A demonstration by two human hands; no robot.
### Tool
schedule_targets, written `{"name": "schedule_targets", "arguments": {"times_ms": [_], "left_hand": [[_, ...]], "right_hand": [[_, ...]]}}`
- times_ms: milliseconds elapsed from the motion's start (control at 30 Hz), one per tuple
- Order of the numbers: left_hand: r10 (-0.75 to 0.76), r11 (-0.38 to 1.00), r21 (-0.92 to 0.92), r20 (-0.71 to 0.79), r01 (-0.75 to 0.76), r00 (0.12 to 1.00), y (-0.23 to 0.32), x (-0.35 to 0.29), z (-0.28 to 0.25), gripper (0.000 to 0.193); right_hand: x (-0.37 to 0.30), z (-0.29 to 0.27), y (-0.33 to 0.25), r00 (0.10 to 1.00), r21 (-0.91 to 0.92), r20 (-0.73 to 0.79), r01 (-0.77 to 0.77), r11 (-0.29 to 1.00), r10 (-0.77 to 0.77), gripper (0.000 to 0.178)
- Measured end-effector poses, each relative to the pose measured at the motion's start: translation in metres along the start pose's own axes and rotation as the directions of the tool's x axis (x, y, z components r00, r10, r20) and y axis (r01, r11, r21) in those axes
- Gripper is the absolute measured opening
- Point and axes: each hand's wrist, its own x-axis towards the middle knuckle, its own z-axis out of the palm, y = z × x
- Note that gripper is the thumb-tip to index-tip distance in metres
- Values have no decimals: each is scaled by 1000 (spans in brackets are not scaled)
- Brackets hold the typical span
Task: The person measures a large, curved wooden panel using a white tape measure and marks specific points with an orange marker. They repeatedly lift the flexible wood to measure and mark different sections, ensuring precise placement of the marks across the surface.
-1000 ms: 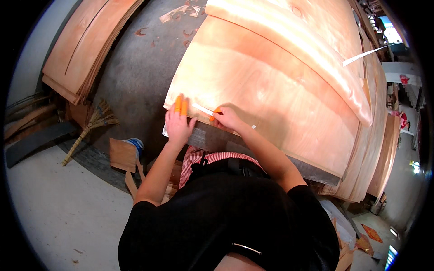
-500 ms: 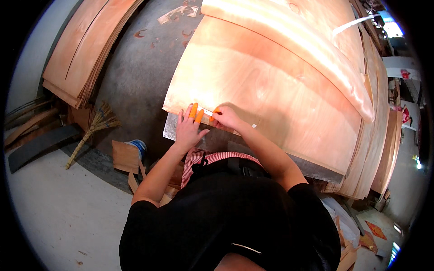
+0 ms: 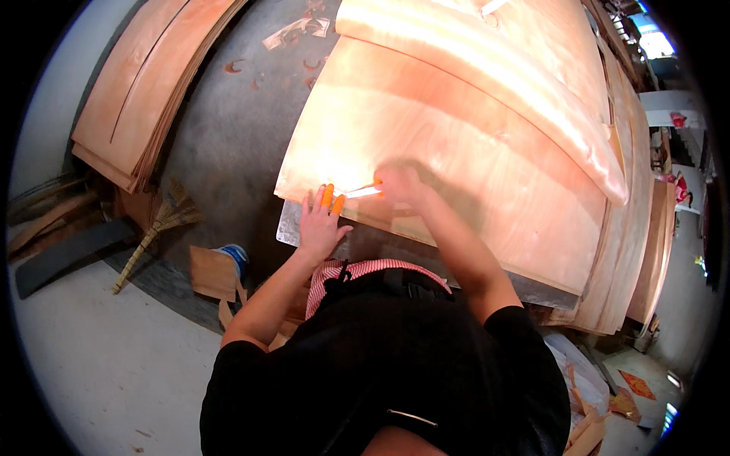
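Observation:
A thin sheet of wood veneer (image 3: 487,159) lies in front of me, its near edge under my hands. My left hand (image 3: 321,224) rests on the left end of that edge, fingers stretched out flat, with orange finger covers on two of them. A narrow white tape strip (image 3: 360,192) runs from beside these fingertips toward my right hand (image 3: 401,188). Smeared by motion, my right hand is closed at the strip's other end, over the veneer; orange shows at its fingertips too. A grey slab edge (image 3: 391,237) shows beneath the veneer.
A rolled-back veneer sheet (image 3: 487,83) crosses the far part of the stack. More veneer sheets (image 3: 144,83) are piled at the far left. A straw broom (image 3: 156,228) and a bucket (image 3: 237,257) with a wood piece against it stand left of me. Scraps lie at lower right.
My right hand has moved right and slightly up, away from my left hand, with the white tape strip stretching between them. My left hand has barely shifted.

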Motion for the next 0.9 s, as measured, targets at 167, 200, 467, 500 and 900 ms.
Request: {"name": "schedule_targets", "arguments": {"times_ms": [167,200,467,500,900], "left_hand": [[0,1000,-8,14,0,1000,-3,0,0,63],[2,1000,-15,14,-2,1000,-4,2,0,61],[-46,989,-145,-174,21,984,-23,47,-21,40],[-6,993,-111,-292,-28,956,-23,56,-21,38],[14,981,194,50,-24,999,-17,118,28,75]], "right_hand": [[8,-51,36,981,384,107,-188,904,159,17],[5,-61,29,985,628,93,-174,759,148,18],[51,6,23,942,904,74,-202,378,326,20],[52,9,24,937,898,94,-226,378,337,19],[55,-14,22,967,-31,-186,-181,983,172,12]]}}
